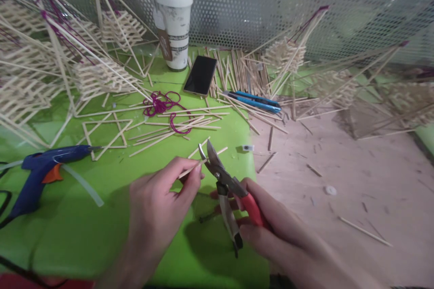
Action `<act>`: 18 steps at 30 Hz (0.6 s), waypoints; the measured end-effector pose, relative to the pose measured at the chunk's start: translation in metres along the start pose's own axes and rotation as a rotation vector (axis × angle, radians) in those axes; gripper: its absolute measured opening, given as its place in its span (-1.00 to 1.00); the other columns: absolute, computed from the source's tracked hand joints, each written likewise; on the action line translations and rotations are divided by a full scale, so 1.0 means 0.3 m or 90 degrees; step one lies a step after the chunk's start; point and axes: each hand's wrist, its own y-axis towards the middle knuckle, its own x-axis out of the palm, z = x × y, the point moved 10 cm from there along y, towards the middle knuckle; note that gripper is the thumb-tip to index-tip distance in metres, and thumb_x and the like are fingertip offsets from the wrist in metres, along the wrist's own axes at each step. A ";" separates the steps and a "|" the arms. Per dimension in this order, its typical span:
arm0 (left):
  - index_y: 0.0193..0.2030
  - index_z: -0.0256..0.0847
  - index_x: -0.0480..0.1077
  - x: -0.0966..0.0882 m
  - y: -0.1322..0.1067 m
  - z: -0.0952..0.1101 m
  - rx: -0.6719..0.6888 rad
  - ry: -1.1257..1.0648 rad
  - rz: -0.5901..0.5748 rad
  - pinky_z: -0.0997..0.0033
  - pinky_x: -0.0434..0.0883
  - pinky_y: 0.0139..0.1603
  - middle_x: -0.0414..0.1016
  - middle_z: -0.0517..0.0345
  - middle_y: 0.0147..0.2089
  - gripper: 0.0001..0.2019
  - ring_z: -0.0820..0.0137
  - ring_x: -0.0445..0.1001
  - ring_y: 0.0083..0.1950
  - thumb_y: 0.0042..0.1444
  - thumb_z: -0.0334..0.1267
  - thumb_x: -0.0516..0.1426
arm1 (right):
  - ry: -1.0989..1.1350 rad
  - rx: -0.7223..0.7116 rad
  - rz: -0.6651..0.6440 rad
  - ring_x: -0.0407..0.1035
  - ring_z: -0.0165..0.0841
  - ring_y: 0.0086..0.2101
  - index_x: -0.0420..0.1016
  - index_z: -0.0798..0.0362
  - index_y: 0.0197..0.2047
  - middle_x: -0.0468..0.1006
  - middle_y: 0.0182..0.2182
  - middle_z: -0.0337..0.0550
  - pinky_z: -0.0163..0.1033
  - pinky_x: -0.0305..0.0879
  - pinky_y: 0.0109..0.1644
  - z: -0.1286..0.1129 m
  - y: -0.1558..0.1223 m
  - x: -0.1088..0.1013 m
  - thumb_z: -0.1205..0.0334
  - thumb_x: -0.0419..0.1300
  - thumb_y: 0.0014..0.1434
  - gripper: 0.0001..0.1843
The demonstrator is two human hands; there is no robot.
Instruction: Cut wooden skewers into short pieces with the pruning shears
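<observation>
Between thumb and fingers, my left hand (162,203) pinches a thin wooden stick (188,170), which slants up to the right. My right hand (267,221) is wrapped around red-handled pruning shears (225,180). Their blades are parted, and the stick's upper end lies at the jaws; whether a blade touches it I cannot tell. Beyond my hands, loose sticks (169,131) lie on the green surface, with purple string (159,104) over some of them. A star-shaped frame of glued sticks (107,133) lies to their left.
A blue glue gun (50,165) rests at the left. Behind are a lidded cup (172,22), a dark phone (200,75) and a blue utility knife (254,100). Stick structures (98,76) stand at the left, others (288,54) at the right. Offcuts litter the wooden board (356,180).
</observation>
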 end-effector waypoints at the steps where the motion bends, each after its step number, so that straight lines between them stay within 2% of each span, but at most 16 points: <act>1: -0.21 -0.08 0.63 -0.001 0.000 0.001 0.001 -0.002 0.002 0.63 0.31 -0.69 0.69 0.37 -0.43 -0.90 0.55 0.54 -0.60 0.30 -0.35 0.26 | 0.003 0.003 0.003 0.51 -0.17 -0.16 0.55 -0.09 -0.08 0.61 -0.30 -0.19 -0.17 0.53 -0.09 0.001 0.000 -0.001 -0.06 0.22 0.34 -0.75; 13: -0.20 -0.08 0.62 0.006 0.003 0.010 0.001 -0.008 -0.015 0.61 0.41 -0.63 0.70 0.36 -0.40 -0.88 0.50 0.62 -0.51 0.30 -0.38 0.25 | -0.009 -0.004 0.005 0.50 -0.18 -0.13 0.44 -0.09 -0.13 0.56 -0.29 -0.21 -0.18 0.50 -0.13 0.003 -0.001 0.002 0.00 0.18 0.35 -0.82; 18: -0.23 -0.11 0.60 0.017 0.010 0.024 -0.009 0.003 -0.069 0.63 0.43 -0.60 0.69 0.35 -0.41 -0.84 0.52 0.62 -0.50 0.31 -0.40 0.21 | -0.065 -0.006 -0.007 0.48 -0.21 -0.18 0.28 -0.07 -0.20 0.55 -0.24 -0.19 -0.14 0.46 -0.12 0.026 0.004 0.018 0.01 0.11 0.38 -0.80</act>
